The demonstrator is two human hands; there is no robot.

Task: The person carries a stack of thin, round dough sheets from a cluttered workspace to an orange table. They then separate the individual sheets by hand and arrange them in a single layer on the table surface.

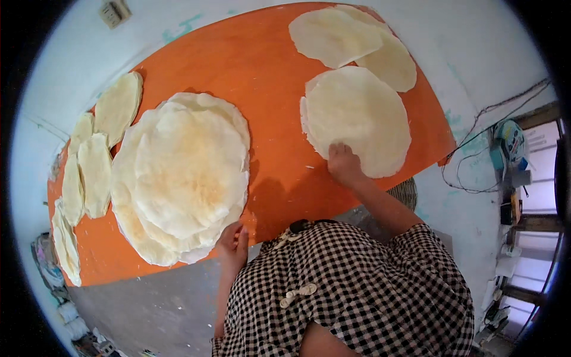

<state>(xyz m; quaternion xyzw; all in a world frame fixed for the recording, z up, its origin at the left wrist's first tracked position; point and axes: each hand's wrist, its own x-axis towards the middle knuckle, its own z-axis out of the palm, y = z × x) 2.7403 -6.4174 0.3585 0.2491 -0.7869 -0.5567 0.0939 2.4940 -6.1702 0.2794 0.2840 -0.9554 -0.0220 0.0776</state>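
Note:
At the lower left edge of a pile of thin, pale round flatbreads (361,116), my right hand (344,164) has its fingers curled over the rim; its thumb is hidden. My left hand (233,244) is at the near table edge with its fingers loosely bent and nothing visible in them. It is close to the lower right rim of a tall stack of large, puffed flatbreads (178,174), whose tops show light brown patches. Both piles rest on an orange tabletop (276,111).
More thin flatbreads (337,38) overlap at the far right corner. Several folded or oval flatbread stacks (94,174) line the left edge. A wall socket (113,13) is beyond the table. Cables (477,120) hang on the right wall. Below the table is grey floor (147,312).

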